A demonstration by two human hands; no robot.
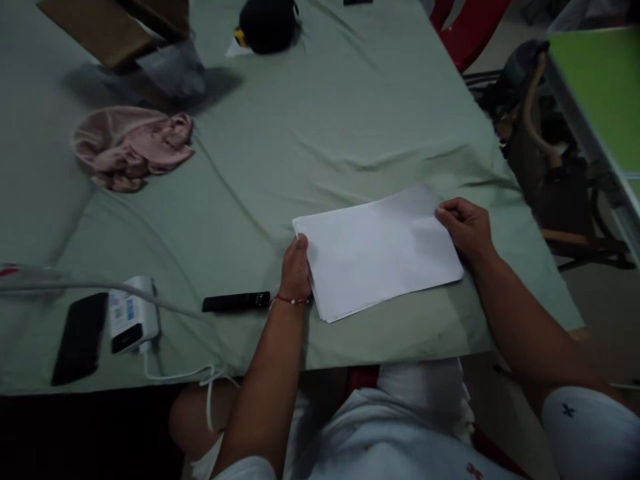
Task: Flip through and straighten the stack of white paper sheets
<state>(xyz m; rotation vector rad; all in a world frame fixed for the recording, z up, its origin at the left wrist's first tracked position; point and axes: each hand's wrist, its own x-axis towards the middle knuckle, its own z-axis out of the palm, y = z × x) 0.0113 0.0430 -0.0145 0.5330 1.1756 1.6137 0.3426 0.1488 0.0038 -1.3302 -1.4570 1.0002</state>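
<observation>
A thin stack of white paper sheets (pixel 383 257) lies at a slant near the table's front edge, its sheet edges slightly fanned at the lower left. My left hand (pixel 297 270) grips the left edge of the stack, thumb on top and fingers hidden below. At the upper right edge, my right hand (pixel 467 227) is closed in a pinch on the paper, with its fingers curled. Just left of my left wrist lies a slim black remote control (pixel 236 302).
A green cloth with wrinkles covers the table (pixel 350 120). To the left are a dark phone (pixel 80 339), a white power bank (pixel 133 313) with a cable, and a crumpled pink cloth (pixel 137 147). Farther back sit a black case (pixel 269 27) and a cardboard box (pixel 100 30).
</observation>
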